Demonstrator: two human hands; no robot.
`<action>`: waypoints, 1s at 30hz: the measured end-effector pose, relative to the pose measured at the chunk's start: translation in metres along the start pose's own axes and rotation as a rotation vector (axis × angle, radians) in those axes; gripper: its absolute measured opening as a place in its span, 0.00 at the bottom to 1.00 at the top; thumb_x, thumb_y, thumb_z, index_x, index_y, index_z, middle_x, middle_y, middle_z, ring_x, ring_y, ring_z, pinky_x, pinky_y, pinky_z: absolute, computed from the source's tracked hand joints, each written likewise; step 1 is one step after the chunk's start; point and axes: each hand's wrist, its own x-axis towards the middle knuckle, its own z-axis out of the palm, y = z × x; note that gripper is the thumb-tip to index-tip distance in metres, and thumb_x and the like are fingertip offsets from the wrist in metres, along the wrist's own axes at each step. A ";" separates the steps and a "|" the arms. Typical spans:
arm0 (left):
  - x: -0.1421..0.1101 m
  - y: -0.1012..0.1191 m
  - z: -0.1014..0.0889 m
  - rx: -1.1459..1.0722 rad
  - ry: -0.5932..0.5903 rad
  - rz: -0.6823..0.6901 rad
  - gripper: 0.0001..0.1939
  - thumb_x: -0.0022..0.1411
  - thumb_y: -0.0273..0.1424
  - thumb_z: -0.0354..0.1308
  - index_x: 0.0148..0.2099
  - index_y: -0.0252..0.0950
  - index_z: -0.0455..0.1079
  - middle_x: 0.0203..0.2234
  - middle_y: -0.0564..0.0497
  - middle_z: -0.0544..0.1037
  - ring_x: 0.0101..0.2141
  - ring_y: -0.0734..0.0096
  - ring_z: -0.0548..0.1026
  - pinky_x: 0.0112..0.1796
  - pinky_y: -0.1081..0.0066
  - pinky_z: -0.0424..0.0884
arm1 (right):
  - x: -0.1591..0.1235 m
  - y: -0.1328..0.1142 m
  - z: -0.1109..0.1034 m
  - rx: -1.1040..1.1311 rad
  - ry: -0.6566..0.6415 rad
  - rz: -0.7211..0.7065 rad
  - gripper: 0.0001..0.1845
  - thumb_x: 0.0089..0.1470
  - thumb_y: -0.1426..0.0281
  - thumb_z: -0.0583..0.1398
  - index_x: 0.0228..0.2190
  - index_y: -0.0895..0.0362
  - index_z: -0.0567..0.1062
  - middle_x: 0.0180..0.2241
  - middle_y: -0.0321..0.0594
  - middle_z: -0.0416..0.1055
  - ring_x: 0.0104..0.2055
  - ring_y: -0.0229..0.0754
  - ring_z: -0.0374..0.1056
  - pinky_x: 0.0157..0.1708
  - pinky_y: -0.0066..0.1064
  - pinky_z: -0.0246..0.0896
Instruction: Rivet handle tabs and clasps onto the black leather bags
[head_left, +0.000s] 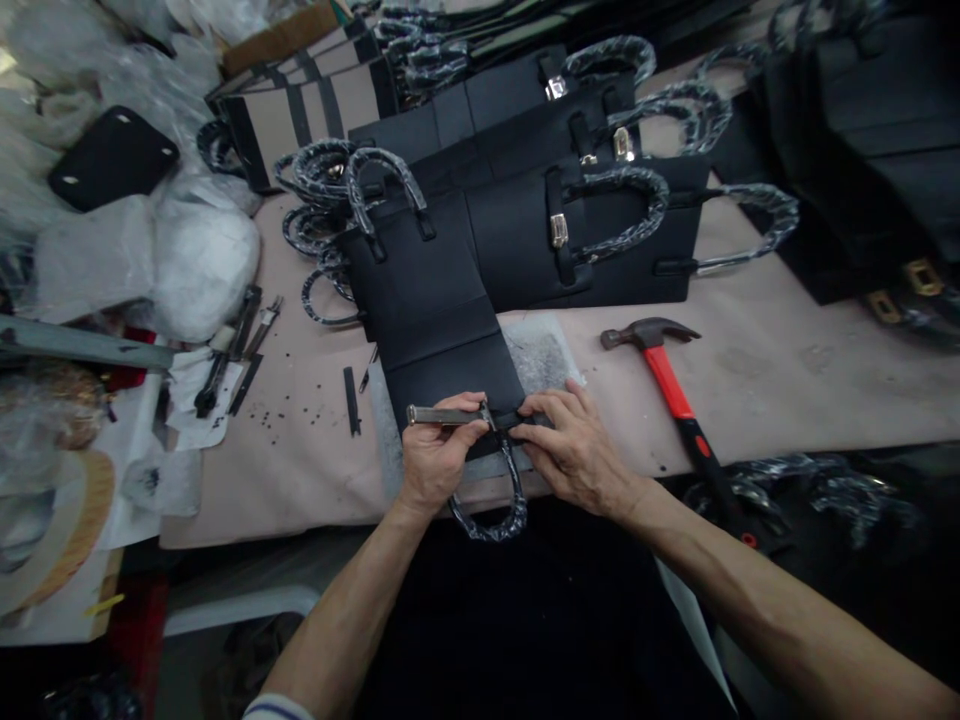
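Pinkish-brown covering spreads over the worktable [757, 390] in the head view, clock directions being taken around the black handbag panel [431, 290] lying before the person. At 9 to 10 o'clock, crumpled clear plastic bags [206, 260] pile up, with a round-cornered black piece [112, 160] on them at 10. Beige panels with black bands [337, 100] lean together at 11. Black handbag pieces with metal buckles and plastic-wrapped handles [517, 215] overlap at 1 to 2 o'clock, and a darker stack with gold-coloured buckles [862, 150] sits farther out at 2.

Creased across its width, the handbag panel rests over a pale grey slab [551, 355], which shows at 4 and 7 o'clock. One plastic-wrapped handle [386, 170] arches near its 11 o'clock edge; another wrapped loop [499, 530] hangs at 5 to 6, past the table edge.

At 6 o'clock, the left hand [442, 450] is clamped on a metal hand tool [442, 414], whose shaft points to 9. The right hand [574, 445], between 4 and 5, pinches a short black strap [510, 420] beside the tool's head. The hands are close together.

A claw hammer [667, 380] with a red and black handle lies between 3 and 4. At 7 is a narrow dark strip [351, 400]; hand tools [225, 365] and paper lie between 8 and 9.
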 end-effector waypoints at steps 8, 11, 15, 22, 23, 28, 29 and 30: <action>-0.002 0.001 0.004 0.117 -0.028 0.094 0.07 0.61 0.27 0.69 0.43 0.36 0.80 0.44 0.45 0.85 0.46 0.61 0.83 0.55 0.60 0.78 | -0.003 0.004 0.004 -0.026 0.033 -0.056 0.17 0.60 0.76 0.59 0.49 0.51 0.78 0.51 0.45 0.69 0.57 0.53 0.63 0.66 0.63 0.44; -0.001 0.001 0.006 0.121 -0.039 0.091 0.07 0.61 0.26 0.69 0.43 0.36 0.80 0.45 0.45 0.85 0.46 0.62 0.83 0.54 0.61 0.79 | -0.003 0.004 0.004 -0.029 0.037 -0.064 0.18 0.60 0.76 0.59 0.49 0.51 0.78 0.50 0.45 0.69 0.57 0.52 0.63 0.66 0.62 0.44; 0.002 0.000 0.008 0.121 -0.063 0.077 0.07 0.61 0.26 0.69 0.42 0.36 0.80 0.44 0.45 0.85 0.45 0.62 0.84 0.53 0.61 0.80 | -0.003 0.004 0.002 -0.032 0.042 -0.066 0.18 0.60 0.76 0.59 0.49 0.51 0.78 0.50 0.45 0.69 0.56 0.51 0.63 0.67 0.62 0.42; 0.003 -0.003 0.008 0.122 -0.060 0.072 0.06 0.61 0.27 0.69 0.42 0.36 0.79 0.43 0.46 0.85 0.44 0.62 0.84 0.51 0.62 0.80 | -0.003 0.004 0.003 -0.035 0.053 -0.076 0.17 0.61 0.76 0.59 0.49 0.52 0.78 0.50 0.45 0.69 0.56 0.51 0.64 0.68 0.61 0.43; 0.003 -0.002 0.008 0.130 -0.060 0.079 0.06 0.61 0.27 0.69 0.42 0.36 0.79 0.43 0.45 0.85 0.45 0.62 0.84 0.52 0.62 0.80 | -0.003 0.004 0.003 -0.036 0.054 -0.076 0.17 0.61 0.76 0.59 0.49 0.52 0.78 0.50 0.45 0.69 0.56 0.51 0.63 0.68 0.61 0.43; 0.002 -0.001 0.010 0.194 -0.097 0.189 0.07 0.61 0.25 0.69 0.43 0.36 0.79 0.45 0.45 0.85 0.46 0.61 0.83 0.53 0.59 0.79 | -0.002 0.004 0.003 -0.036 0.045 -0.070 0.16 0.60 0.76 0.59 0.48 0.52 0.78 0.49 0.45 0.70 0.56 0.51 0.63 0.67 0.61 0.44; 0.002 -0.001 0.010 0.204 -0.100 0.199 0.07 0.61 0.25 0.69 0.43 0.36 0.79 0.44 0.45 0.85 0.46 0.61 0.83 0.53 0.60 0.80 | -0.002 0.004 0.003 -0.038 0.046 -0.069 0.16 0.60 0.76 0.60 0.48 0.51 0.79 0.49 0.45 0.70 0.56 0.51 0.63 0.67 0.61 0.45; 0.002 -0.001 0.010 0.213 -0.099 0.197 0.07 0.62 0.25 0.69 0.43 0.36 0.78 0.44 0.45 0.85 0.46 0.62 0.83 0.52 0.60 0.80 | -0.002 0.004 0.003 -0.039 0.047 -0.068 0.16 0.60 0.76 0.60 0.48 0.51 0.79 0.49 0.44 0.70 0.56 0.51 0.63 0.67 0.61 0.44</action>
